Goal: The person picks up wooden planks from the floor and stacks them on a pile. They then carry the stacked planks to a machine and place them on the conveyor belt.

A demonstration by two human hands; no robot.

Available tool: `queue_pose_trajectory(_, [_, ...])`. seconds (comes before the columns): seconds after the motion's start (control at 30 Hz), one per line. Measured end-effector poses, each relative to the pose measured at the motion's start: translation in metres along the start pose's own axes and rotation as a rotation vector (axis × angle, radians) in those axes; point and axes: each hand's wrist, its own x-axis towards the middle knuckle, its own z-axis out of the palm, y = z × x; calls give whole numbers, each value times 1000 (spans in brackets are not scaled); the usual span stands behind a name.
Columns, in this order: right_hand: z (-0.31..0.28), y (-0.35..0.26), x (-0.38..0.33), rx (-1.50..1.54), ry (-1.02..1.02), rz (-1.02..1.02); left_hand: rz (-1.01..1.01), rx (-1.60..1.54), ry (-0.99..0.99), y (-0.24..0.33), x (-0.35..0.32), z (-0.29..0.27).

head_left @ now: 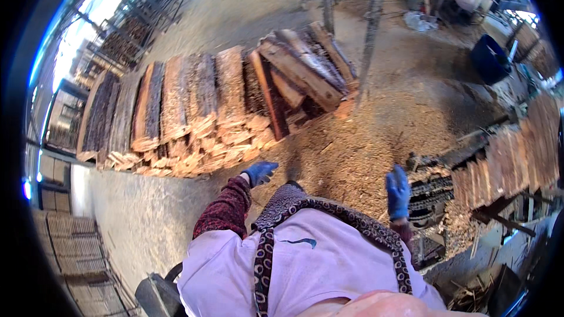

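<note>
My left hand [260, 173], in a blue glove, is held out in front of me with its fingers stretched and nothing in it. Just beyond it lies a long stack of rough wooden slabs [231, 85], their split pale ends facing me; hand and stack look apart. My right hand [398, 192], also blue-gloved, is raised with straight fingers and holds nothing. Right beside it is a dark machine chain [432, 194]. Whether the hand touches the machine, I cannot tell. Past the chain, a row of slabs [508, 161] lies side by side.
Wood chips [352, 147] cover the floor ahead of me. Posts [373, 20] rise behind the stack's right end. A dark blue tub [490, 60] stands at the far right. Stacked thin boards [73, 246] are at the left, and a dark object [157, 294] is close behind my left side.
</note>
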Motion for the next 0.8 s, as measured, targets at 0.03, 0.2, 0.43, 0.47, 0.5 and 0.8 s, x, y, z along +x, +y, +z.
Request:
queue_pose_trajectory(0.03, [33,-23,14,93,-187,-30,-104,-264,111,-16,-13,-24])
queue_pose_trajectory(0.2, [168,-107,164,124,-299,-313,174,-559,247,1,19,-103])
queue_pose_trajectory(0.43, [347,-98,303,-323,-622,-148,210,-394,432,64,180,-103])
queue_pose_trajectory(0.47, [365,-96,308,-325,-702,-36,161,-434,434,76,192,-103])
queue_pose_trajectory(0.5, [375,-89,308,-301,-678,-13,108,-582,365,87,198,-104])
queue_pose_trajectory(0.8, [370,-15,361,178,-665,585,192,-835,-93,159,197,-121])
